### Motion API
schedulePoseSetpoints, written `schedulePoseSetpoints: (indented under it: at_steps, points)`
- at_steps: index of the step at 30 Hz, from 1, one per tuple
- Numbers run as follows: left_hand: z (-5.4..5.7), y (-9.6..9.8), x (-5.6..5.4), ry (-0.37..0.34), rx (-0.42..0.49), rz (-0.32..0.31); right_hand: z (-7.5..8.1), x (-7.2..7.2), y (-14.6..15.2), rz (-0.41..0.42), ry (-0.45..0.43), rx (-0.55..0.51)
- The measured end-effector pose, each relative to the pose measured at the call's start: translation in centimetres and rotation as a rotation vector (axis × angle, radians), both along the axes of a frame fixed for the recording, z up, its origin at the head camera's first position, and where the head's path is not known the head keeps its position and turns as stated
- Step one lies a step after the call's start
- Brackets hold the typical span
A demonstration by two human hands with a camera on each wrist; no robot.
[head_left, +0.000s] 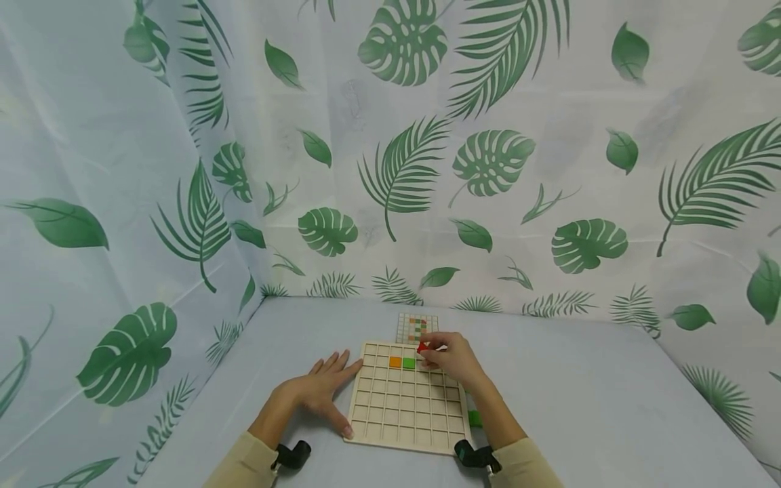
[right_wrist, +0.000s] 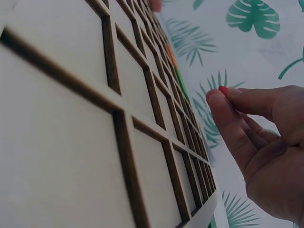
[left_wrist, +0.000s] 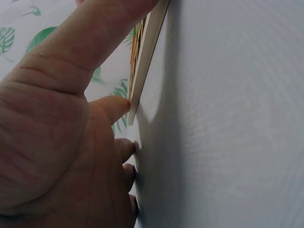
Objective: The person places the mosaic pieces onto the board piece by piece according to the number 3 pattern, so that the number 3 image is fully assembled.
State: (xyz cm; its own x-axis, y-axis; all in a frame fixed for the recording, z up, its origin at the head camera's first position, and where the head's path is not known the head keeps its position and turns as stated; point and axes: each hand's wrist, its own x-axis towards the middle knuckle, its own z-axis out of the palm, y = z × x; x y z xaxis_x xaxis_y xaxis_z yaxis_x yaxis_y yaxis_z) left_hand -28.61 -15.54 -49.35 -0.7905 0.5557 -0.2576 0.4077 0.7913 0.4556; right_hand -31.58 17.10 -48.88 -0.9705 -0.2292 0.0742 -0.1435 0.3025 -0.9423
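Note:
A wooden grid board (head_left: 407, 401) with square recesses lies on the table. In one of its upper rows an orange tile (head_left: 395, 362) sits beside a green tile (head_left: 409, 363). My left hand (head_left: 318, 391) is spread at the board's left side, its thumb at the lower left corner and the index finger touching the edge higher up. Over the upper right part of the board, my right hand (head_left: 453, 356) pinches a small red tile (right_wrist: 223, 89) between thumb and index finger. Most of that tile is hidden by the fingertips.
Just behind the board lies a pattern card (head_left: 401, 328) with a grid and coloured squares, partly covered by the right hand. A green object (head_left: 474, 419) shows at the board's right edge, partly behind the right forearm. Leaf-print curtains (head_left: 512, 264) border the table.

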Motion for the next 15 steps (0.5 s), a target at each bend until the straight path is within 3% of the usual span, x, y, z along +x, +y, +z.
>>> schedulePoseSetpoints:
  at_steps: [15]
  points:
    - [-0.33, 0.03, -0.07, -0.003, -0.005, 0.004, -1.08, -0.10, 0.03, -0.039, 0.054, 0.211]
